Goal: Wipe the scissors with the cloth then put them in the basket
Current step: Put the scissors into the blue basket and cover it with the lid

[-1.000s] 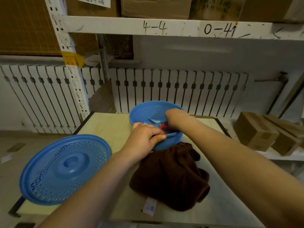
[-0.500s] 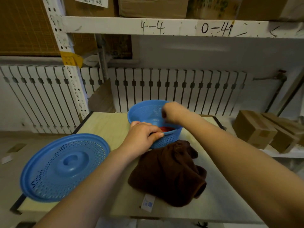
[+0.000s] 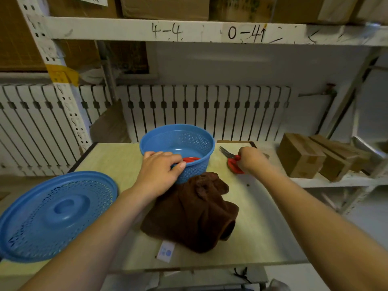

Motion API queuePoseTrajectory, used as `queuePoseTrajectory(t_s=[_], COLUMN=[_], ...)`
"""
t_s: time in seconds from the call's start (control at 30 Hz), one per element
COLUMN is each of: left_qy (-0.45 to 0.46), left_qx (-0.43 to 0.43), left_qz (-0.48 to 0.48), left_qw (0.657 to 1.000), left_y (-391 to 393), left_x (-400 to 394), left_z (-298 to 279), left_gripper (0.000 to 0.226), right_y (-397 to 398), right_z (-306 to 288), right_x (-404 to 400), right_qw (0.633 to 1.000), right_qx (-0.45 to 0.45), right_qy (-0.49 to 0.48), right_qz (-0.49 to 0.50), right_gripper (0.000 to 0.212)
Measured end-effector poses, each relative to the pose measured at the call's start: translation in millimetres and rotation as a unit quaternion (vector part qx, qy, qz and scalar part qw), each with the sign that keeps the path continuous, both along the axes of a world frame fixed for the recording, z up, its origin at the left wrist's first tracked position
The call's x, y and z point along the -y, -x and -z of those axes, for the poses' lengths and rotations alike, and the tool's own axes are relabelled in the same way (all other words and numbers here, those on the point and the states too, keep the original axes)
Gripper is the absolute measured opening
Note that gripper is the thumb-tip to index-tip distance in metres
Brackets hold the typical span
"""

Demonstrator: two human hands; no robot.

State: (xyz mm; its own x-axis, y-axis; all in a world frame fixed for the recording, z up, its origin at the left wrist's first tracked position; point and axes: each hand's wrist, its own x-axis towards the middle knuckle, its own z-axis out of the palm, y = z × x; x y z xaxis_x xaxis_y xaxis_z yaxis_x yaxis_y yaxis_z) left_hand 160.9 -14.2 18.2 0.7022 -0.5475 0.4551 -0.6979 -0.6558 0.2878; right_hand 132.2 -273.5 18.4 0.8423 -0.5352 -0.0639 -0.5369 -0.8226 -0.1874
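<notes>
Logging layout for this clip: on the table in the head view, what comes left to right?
Lid → left hand on the basket rim → right hand holding scissors → boxes. Cloth omitted, since it overlaps.

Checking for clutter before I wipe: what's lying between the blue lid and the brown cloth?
In the head view, only the left forearm crosses above the gap between the blue lid and the brown cloth; otherwise it shows bare table.

On the table [image 3: 258,238], the basket [image 3: 195,143] stands at the back, the cloth [image 3: 195,215] just before it, the lid [image 3: 52,215] far left, scissors [image 3: 230,159] right of the basket.
</notes>
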Motion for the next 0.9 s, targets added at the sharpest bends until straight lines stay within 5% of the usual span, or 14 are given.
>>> queuePoseTrajectory(t_s=[0.4, 0.5, 0.63, 0.77, 0.9], left_qy=[0.012, 0.03, 0.081, 0.127, 0.142], left_qx=[-0.021, -0.038, 0.005, 0.028, 0.019], left_qz=[0.024, 0.057, 0.041, -0.049, -0.07], left_qw=[0.999, 0.997, 0.996, 0.99, 0.987], left_y=[0, -3, -2, 1, 3], left_x=[-3, -7, -22, -41, -53], left_z=[-2, -2, -2, 0, 0], left_gripper=[0.028, 0.033, 0.034, 0.022, 0.022], right_y=[0, -1, 2, 1, -24], right_z=[-4, -20, -58, -83, -74], right_x=[-9, -17, -48, -92, -126], right_qw=[1.0, 0.995, 0.967, 0.957, 0.958], right_qx=[0.004, 0.096, 0.227, 0.155, 0.027], right_qy=[0.002, -0.008, -0.032, -0.073, 0.003], right_qz=[0.008, 0.01, -0.109, -0.234, -0.285], right_gripper=[0.03, 0.024, 0.029, 0.022, 0.033])
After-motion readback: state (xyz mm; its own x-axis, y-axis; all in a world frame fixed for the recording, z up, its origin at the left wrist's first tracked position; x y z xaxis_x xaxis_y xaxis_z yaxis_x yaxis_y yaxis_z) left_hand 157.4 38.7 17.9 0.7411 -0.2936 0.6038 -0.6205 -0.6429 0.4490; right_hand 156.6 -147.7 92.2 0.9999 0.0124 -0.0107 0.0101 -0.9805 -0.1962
